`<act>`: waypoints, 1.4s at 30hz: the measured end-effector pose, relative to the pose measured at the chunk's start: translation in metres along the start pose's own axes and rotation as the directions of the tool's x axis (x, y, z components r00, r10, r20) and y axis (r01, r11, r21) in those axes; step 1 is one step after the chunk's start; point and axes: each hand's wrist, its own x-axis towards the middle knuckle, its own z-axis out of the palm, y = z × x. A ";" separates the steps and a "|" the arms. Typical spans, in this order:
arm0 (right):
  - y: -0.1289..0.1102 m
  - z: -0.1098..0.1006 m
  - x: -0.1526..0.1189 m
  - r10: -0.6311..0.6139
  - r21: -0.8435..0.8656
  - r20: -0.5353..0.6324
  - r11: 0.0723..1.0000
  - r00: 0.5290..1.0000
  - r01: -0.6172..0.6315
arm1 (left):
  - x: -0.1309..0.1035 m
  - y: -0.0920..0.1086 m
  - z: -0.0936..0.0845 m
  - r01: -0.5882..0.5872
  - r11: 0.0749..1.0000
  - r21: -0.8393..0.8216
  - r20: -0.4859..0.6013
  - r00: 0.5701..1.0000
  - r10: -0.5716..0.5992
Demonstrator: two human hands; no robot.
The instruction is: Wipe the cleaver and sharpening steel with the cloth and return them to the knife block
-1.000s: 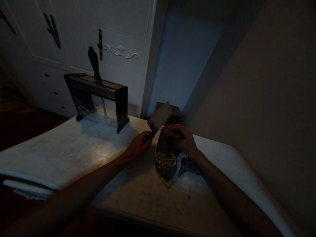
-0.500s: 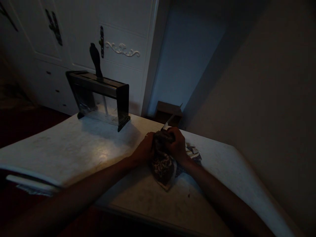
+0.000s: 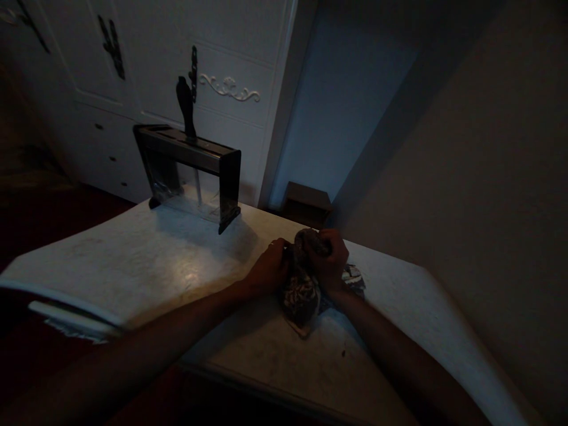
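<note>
Clutching one patterned cloth [image 3: 302,299] on one desk [image 3: 266,367] with the right hand [image 3: 332,257]; curling the left hand [image 3: 270,266] at the cloth's left side, grip too dark to tell. Facing one knife [image 3: 185,109] in one holder [image 3: 181,145], farther left.

The whole view is dim, darkest along the bottom and far left. A warm glare spot shines on the pale tabletop [image 3: 110,251]; a soft shadow spreads beneath the black-framed stand [image 3: 186,145]. Another cuts diagonally across the bluish wall [image 3: 337,112]. Gloom swallows the patterned cloth's [image 3: 300,296] fine detail.
</note>
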 end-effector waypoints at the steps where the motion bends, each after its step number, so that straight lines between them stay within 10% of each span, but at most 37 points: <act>1: 0.001 -0.001 0.001 -0.003 0.010 -0.024 1.000 1.000 0.004 | 0.000 0.000 -0.001 0.017 1.000 -0.023 0.002 1.000 -0.017; 8: 0.015 -0.005 0.007 0.115 0.058 -0.125 0.992 0.985 -0.109 | 0.007 -0.013 -0.007 0.225 0.943 -0.244 0.017 0.973 -0.228; 14: 0.030 -0.002 0.006 0.214 0.053 0.059 0.975 0.975 -0.218 | 0.010 -0.018 -0.018 0.236 0.949 -0.207 -0.018 0.969 -0.245; 28: 0.017 -0.009 -0.002 -0.213 0.149 0.322 0.974 0.922 0.173 | 0.007 -0.014 -0.016 0.118 0.886 -0.448 0.013 0.992 -0.125; 42: 0.014 -0.014 -0.006 -0.390 0.134 0.301 0.921 0.870 0.367 | 0.011 -0.017 -0.019 0.083 0.820 -0.566 0.039 0.996 -0.075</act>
